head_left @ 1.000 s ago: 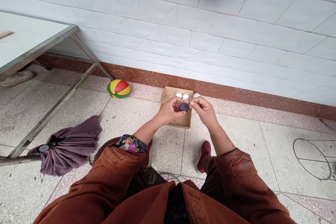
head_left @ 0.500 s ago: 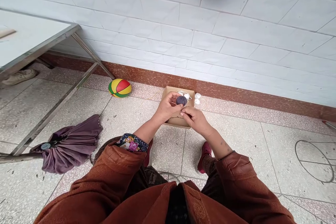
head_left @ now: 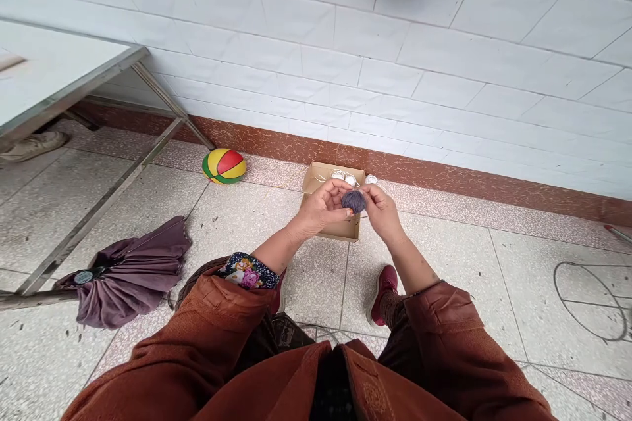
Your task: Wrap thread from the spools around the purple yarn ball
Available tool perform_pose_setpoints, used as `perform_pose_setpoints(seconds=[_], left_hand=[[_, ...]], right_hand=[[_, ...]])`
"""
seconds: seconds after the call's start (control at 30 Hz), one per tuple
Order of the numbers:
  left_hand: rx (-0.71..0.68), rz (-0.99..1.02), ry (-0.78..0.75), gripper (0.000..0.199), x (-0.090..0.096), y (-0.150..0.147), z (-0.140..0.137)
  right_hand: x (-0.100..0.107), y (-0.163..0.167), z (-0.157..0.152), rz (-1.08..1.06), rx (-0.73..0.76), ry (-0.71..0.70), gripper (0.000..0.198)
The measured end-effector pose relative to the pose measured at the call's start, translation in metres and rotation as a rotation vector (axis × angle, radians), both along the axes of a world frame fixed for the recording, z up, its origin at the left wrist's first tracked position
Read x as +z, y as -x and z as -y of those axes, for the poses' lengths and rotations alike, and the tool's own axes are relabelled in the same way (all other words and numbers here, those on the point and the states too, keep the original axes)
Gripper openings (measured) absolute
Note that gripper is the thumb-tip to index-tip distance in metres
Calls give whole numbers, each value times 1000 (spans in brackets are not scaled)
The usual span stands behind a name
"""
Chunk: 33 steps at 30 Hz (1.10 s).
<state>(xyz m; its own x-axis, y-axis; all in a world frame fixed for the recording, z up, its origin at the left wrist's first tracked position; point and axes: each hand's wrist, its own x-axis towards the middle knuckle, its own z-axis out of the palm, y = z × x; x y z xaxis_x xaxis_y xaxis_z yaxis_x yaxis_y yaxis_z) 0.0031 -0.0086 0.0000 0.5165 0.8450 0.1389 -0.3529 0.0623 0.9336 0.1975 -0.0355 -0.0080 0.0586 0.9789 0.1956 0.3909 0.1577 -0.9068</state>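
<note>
Head view, thing in hand: a small round ball of dark purple-grey yarn (head_left: 353, 201), held up in the air between both hands, just above the near end of the box.
Head view, left hand (head_left: 323, 207): curled around the left side of the yarn ball, fingers closed on it.
Head view, right hand (head_left: 381, 209): pressed to the right side of the yarn ball, fingertips pinched in narrow. I cannot tell if it pinches the ball or a loose thread.
Head view, how it will handle: it looks very light and soft, and it should squash a bit when pressed. It is not slippery and will not break, but it could roll away or come unwound if dropped.
Head view, where to hold: around its round middle, cupped with the fingers. A gentle grip looks like enough.
Head view, box: a small open brown cardboard box (head_left: 339, 229) sits on the speckled tile floor (head_left: 444, 256), close to the white tiled wall (head_left: 345, 46). Little white balls (head_left: 343, 177) lie at its far end.
Head view, left side: a yellow, red and green toy ball (head_left: 224, 166) by the wall, a folded purple umbrella (head_left: 126, 273) nearer, and a metal-legged bench (head_left: 59, 89) beyond it.
</note>
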Motion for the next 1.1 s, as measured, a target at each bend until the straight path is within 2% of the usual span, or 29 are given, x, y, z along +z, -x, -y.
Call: perform_pose_setpoints(seconds=[0.13,0.23,0.3,0.37,0.47,0.57,0.67,0.73,0.87,0.97,1.03,1.1], left_hand=[[215,-35,19,49,-6,3,-9],[310,-121,63,47,-10,5,-14],[319,-169,72,47,-12,4,-15],[278,-194,59,47,-11,3,-14],[143,-215,34,45,-7,1,-8],[-1,-204,24,44,-2,-1,-1],[-69,-100,53,47,1,-3,2],[-23,-26,80,49,0,-5,0],[203,-9,103,50,-6,-6,-9],[302,-98,94,50,-12,-6,-16],[319,-161,66,49,-14,-6,-18],[302,-211,25,47,-15,-5,-17]], right_hand=[[-9,14,9,120,172,7,25],[2,18,17,168,321,-83,23],[14,14,20,139,357,-148,23],[25,7,19,87,319,-194,22],[31,-5,13,22,155,-213,26],[23,-11,4,-10,5,-176,28],[6,-10,-2,-5,-42,-102,27],[-5,-5,-3,23,-26,-55,24],[-14,8,6,129,67,-9,17],[-5,13,16,162,194,-65,18],[6,11,21,143,256,-126,19],[18,5,22,104,251,-173,19]])
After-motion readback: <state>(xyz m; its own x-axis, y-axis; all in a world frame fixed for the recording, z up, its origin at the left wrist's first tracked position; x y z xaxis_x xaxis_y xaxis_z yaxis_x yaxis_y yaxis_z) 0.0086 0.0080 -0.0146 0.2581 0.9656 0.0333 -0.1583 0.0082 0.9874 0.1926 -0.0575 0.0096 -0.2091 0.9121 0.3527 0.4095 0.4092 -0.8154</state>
